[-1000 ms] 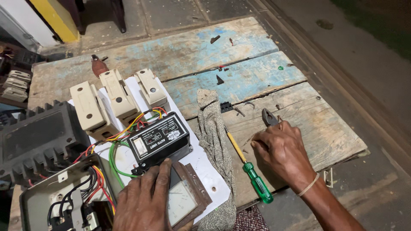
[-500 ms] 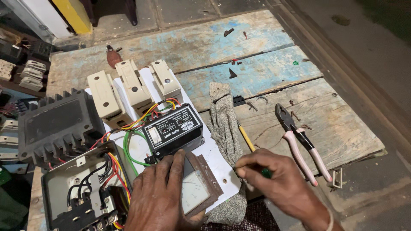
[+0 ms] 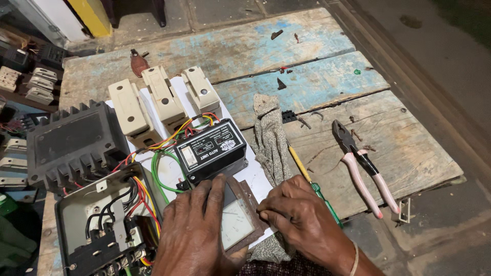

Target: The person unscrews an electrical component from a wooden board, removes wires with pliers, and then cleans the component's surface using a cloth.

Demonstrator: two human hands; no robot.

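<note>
My left hand (image 3: 197, 232) lies flat over a square meter (image 3: 236, 221) with a brown frame and a pale dial, holding it down on the white panel (image 3: 169, 176). My right hand (image 3: 302, 220) has its fingertips pinched against the meter's right edge. A screwdriver (image 3: 307, 176) with a yellow shaft and green handle lies just beside and partly under my right hand. Just above the meter sits a black control unit (image 3: 212, 151) with coloured wires.
Pink-handled pliers (image 3: 364, 171) lie on the wooden planks to the right. A grey cloth (image 3: 268, 135) is beside the panel. Three cream fuse holders (image 3: 163, 97) stand behind. At left are a black finned casing (image 3: 71, 143) and an open wired box (image 3: 102, 225).
My right hand left the pliers on the planks, passed over the screwdriver and came to the meter's right edge. My left hand stayed on the meter.
</note>
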